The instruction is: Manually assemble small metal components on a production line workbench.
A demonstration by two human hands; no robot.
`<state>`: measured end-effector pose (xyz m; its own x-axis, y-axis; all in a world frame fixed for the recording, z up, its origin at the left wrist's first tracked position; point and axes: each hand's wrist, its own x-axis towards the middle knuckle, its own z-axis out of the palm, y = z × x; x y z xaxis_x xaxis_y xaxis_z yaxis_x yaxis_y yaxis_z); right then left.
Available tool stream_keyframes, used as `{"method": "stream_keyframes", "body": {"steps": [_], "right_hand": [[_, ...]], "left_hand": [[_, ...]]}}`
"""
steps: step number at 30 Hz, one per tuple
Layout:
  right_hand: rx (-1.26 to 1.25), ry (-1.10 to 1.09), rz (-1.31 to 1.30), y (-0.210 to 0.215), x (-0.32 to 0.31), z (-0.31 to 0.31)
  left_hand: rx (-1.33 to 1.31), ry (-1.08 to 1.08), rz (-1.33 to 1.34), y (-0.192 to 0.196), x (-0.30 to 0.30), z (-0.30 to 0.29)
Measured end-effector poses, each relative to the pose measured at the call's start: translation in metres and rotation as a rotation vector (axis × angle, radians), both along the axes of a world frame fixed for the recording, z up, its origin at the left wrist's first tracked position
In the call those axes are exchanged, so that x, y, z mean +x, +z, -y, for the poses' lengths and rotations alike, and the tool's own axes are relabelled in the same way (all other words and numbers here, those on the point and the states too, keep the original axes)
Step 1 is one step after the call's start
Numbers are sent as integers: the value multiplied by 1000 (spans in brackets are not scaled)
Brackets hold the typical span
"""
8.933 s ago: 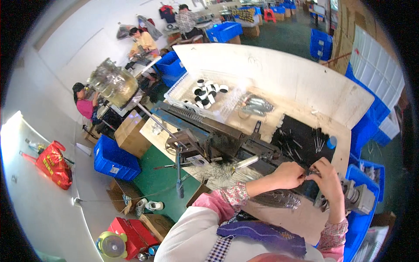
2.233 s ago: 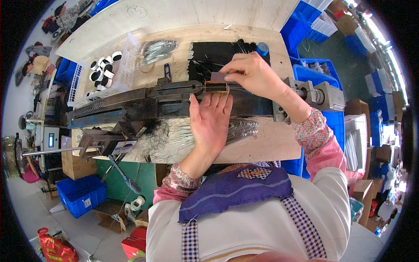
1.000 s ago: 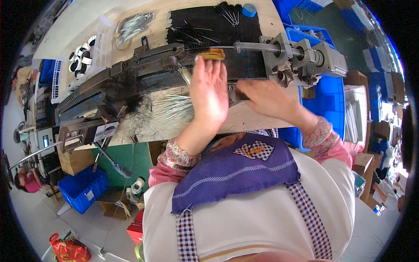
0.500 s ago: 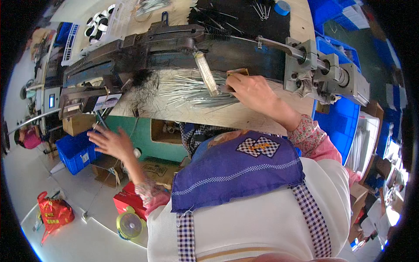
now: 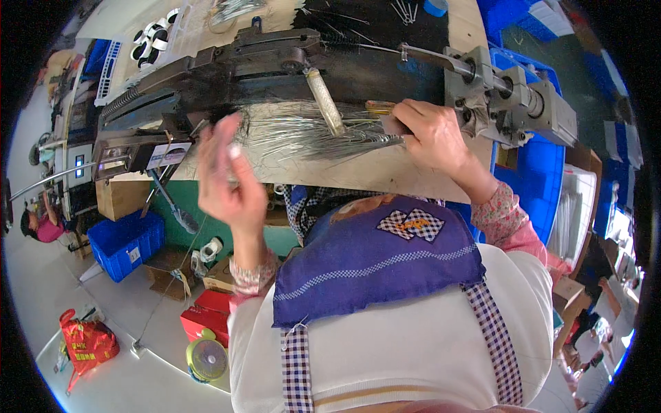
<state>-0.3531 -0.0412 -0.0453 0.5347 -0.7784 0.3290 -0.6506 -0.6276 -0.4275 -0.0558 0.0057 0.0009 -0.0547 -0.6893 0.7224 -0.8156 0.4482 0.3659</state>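
Observation:
My left hand (image 5: 231, 182) is raised at the table's front edge, near a dark heap of loose bristles (image 5: 224, 115). It is smeared by motion, but its fingers look stretched out with nothing in them. My right hand (image 5: 434, 134) is over the right end of a pile of thin metal wires (image 5: 296, 134). Its fingers are pinched by a small greyish flat piece (image 5: 392, 125); what they grip is partly hidden. A long wire-twisting machine (image 5: 268, 58) crosses the table behind both hands. Its tape-wrapped handle (image 5: 323, 102) slants down over the wires. A dark bristle brush (image 5: 339, 45) lies along its line.
The machine's metal shaft and clamp blocks (image 5: 475, 89) stand at the right. A white basket of black-and-white rolls (image 5: 151, 41) is at the back left. Blue bins (image 5: 124, 244) and a red bag (image 5: 89, 341) are on the floor. A blue round cap (image 5: 435, 7) is at the back.
My left hand has moved right and up from beside the lever at the left to the table's front edge. My right hand has shifted right along the wires, away from the taped handle.

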Motion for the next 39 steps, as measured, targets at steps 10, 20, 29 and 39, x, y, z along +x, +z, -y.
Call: {"method": "stream_keyframes", "body": {"steps": [10,20,29,39], "right_hand": [[-294,59,-7,154,6,1],[-359,9,-12,75,-7,70],[-242,-22,-192,67,15,77],[-231,-193,-274,79,23,105]], "left_hand": [[245,-667,-285,40,-111,35],[886,-370,-929,-30,-45,18],[1077,-795,-1988,56,-55,32],[817,-621,-765,25,-9,3]]}}
